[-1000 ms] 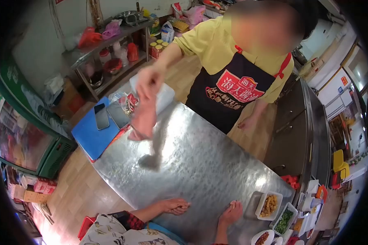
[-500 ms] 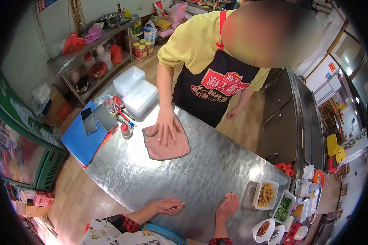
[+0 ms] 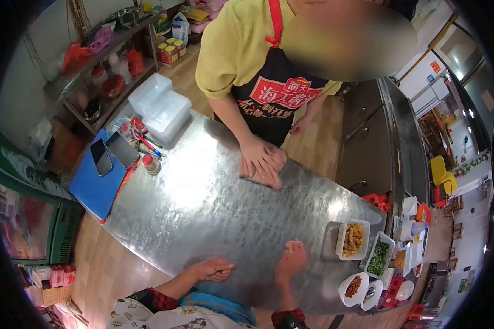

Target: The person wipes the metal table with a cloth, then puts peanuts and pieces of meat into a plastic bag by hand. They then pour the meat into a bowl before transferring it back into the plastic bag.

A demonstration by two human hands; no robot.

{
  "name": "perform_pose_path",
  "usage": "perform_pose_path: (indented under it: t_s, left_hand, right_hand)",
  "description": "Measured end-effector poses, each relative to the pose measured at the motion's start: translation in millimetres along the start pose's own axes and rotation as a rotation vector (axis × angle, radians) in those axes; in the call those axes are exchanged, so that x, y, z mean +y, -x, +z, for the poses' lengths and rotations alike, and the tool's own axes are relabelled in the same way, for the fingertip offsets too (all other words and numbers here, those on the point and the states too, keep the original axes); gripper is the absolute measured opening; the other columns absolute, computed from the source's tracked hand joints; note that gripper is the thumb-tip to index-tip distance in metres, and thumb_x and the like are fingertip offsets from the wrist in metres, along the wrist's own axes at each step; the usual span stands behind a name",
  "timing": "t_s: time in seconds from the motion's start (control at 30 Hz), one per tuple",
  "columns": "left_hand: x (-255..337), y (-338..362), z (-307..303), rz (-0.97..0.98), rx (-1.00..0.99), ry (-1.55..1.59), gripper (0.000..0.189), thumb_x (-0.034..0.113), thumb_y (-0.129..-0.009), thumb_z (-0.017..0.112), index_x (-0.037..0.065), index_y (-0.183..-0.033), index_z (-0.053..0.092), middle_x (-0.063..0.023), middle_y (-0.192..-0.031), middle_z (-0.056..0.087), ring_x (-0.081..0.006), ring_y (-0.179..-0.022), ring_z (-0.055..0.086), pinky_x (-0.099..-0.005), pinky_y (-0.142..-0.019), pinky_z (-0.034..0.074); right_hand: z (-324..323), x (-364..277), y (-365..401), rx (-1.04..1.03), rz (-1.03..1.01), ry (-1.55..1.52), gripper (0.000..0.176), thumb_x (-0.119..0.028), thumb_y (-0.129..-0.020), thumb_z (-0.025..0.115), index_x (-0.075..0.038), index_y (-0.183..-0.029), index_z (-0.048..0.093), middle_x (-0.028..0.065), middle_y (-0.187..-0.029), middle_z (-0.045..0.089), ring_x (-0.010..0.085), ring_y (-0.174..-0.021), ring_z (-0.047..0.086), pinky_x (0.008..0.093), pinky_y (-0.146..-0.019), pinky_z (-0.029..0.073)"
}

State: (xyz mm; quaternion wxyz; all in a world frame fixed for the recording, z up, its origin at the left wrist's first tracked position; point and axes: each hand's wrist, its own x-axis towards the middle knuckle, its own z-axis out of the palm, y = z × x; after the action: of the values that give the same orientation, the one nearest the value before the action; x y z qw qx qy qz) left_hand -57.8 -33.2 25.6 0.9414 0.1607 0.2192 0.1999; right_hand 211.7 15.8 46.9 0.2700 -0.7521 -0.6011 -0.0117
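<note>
My left hand [image 3: 214, 270] rests at the near edge of the metal table [image 3: 197, 225], its fingers curled in, with nothing visible in it. To its right is my right hand [image 3: 292, 260], raised a little, slightly blurred, with its fingers bent together and nothing seen in them. Across the table, a person in a yellow top and black apron [image 3: 258, 82] presses a hand [image 3: 260, 162] on a pink cloth [image 3: 277, 170], which is bunched up on the tabletop. Neither of my hands touches the cloth.
Right of my hands stand a tub of brown food pieces [image 3: 353, 240], a tub of chopped greens [image 3: 379, 257] and a white bowl [image 3: 354, 288]. At the left lie a blue folder [image 3: 96, 189], two phones, pens, a red-capped jar [image 3: 151, 164] and plastic containers [image 3: 167, 116].
The person's hand has slid the cloth to the right along the table, and it is now folded up more. My view has shifted slightly; my hands stay near the same place.
</note>
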Motion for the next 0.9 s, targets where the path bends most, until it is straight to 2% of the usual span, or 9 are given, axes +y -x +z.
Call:
perform_pose_path:
  t_s: [0.3,0.37,0.5,0.57,0.63,0.7,0.77,0.83,0.9]
  left_hand:
    - [-13,17,13,-0.106,-0.013,0.089,0.042,0.032,-0.098,0.045,0.013,-0.061,0.038,0.0043,-0.051,0.031,-0.0058,-0.043,0.027,-0.0214,-0.038,0.021]
    - [-21,10,8,-0.073,0.035,0.198,0.040,0.032,-0.097,0.046,0.013,-0.064,0.040,0.0040,-0.051,0.032,-0.0062,-0.043,0.028,-0.0217,-0.038,0.022]
    - [-7,18,33,0.000,0.160,0.228,0.041,0.034,-0.097,0.047,0.013,-0.062,0.039,0.0033,-0.050,0.033,-0.0070,-0.042,0.030,-0.0219,-0.037,0.023]
    - [-2,23,41,0.168,0.307,0.215,0.042,0.036,-0.096,0.048,0.013,-0.062,0.038,0.0028,-0.051,0.033,-0.0074,-0.042,0.030,-0.0220,-0.037,0.022]
    - [-5,33,45,0.159,0.288,0.237,0.042,0.037,-0.095,0.049,0.014,-0.062,0.038,0.0027,-0.051,0.032,-0.0077,-0.042,0.029,-0.0222,-0.037,0.023]
    - [-20,38,49,0.172,0.281,0.270,0.042,0.038,-0.095,0.049,0.014,-0.062,0.038,0.0027,-0.051,0.032,-0.0080,-0.042,0.029,-0.0224,-0.037,0.023]
    - [-34,41,49,0.069,0.304,0.311,0.040,0.039,-0.094,0.051,0.013,-0.065,0.040,0.0022,-0.053,0.032,-0.0089,-0.044,0.028,-0.0231,-0.038,0.024]
    - [-46,36,50,0.009,0.299,0.303,0.039,0.039,-0.094,0.050,0.013,-0.066,0.041,0.0018,-0.054,0.033,-0.0092,-0.045,0.029,-0.0231,-0.039,0.024]
    - [-63,37,49,-0.073,0.219,0.349,0.037,0.038,-0.095,0.050,0.012,-0.070,0.043,0.0007,-0.059,0.035,-0.0094,-0.048,0.031,-0.0228,-0.041,0.026]
  right_hand:
    - [-6,-26,67,-0.067,-0.407,-0.278,0.008,-0.009,-0.079,0.049,-0.005,-0.083,0.056,0.0129,-0.087,0.057,0.0322,-0.085,0.055,0.0415,-0.073,0.043]
    - [-14,-9,52,-0.379,-0.262,-0.454,0.007,-0.008,-0.080,0.049,-0.006,-0.083,0.056,0.0129,-0.086,0.057,0.0309,-0.084,0.056,0.0377,-0.075,0.043]
    - [-8,54,-26,-0.127,0.053,-0.222,0.010,-0.013,-0.085,0.051,-0.005,-0.083,0.056,0.0109,-0.089,0.058,0.0295,-0.087,0.056,0.0379,-0.077,0.043]
    - [11,69,-60,0.216,-0.219,0.079,0.010,-0.008,-0.082,0.054,-0.008,-0.090,0.059,0.0090,-0.097,0.059,0.0295,-0.096,0.054,0.0408,-0.082,0.042]
    - [26,48,-64,0.172,-0.267,-0.022,0.017,-0.007,-0.082,0.052,-0.008,-0.097,0.061,0.0098,-0.105,0.060,0.0298,-0.105,0.053,0.0416,-0.094,0.040]
    - [-1,-9,-51,-0.399,0.329,-0.710,0.025,-0.005,-0.082,0.050,-0.009,-0.104,0.061,0.0101,-0.115,0.059,0.0291,-0.117,0.049,0.0418,-0.103,0.036]
    - [22,-21,8,-0.568,0.235,-0.731,0.024,-0.006,-0.084,0.052,-0.008,-0.106,0.061,0.0116,-0.117,0.058,0.0305,-0.116,0.050,0.0416,-0.103,0.035]
    - [2,-22,68,-0.456,-0.376,-0.495,0.022,-0.008,-0.084,0.053,-0.007,-0.105,0.061,0.0123,-0.117,0.058,0.0323,-0.111,0.052,0.0420,-0.101,0.036]
    - [-31,14,110,-0.359,-0.347,-0.409,0.024,-0.007,-0.084,0.053,-0.007,-0.107,0.060,0.0127,-0.116,0.058,0.0329,-0.109,0.053,0.0427,-0.101,0.036]
